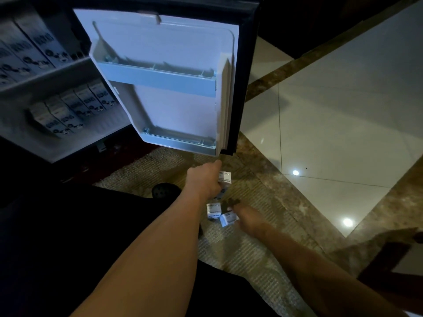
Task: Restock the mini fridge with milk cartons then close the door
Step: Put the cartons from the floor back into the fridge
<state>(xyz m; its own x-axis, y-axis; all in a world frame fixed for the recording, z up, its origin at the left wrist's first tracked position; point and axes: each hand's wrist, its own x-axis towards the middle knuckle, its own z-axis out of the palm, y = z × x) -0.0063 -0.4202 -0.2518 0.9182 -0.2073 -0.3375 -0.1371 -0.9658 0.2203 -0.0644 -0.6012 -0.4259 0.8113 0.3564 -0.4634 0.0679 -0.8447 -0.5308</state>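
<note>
Head view
Writing: dark print on the cartons, too blurred to read.
Left hand [204, 179]: fingers wrapped around a milk carton [223, 182] held upright just below the open fridge door [164, 88], above the rug [240, 252].
Right hand [248, 219]: reaches to a tilted carton [228, 219] on the rug; fingers touch it, but whether they grip it cannot be told.
Third carton [213, 209]: stands on the rug between the two hands, beside the tilted one.
Mini fridge [57, 143]: door wide open; rows of cartons [68, 108] fill the lower level and the upper shelf [45, 74].
Door racks: both bare.
</note>
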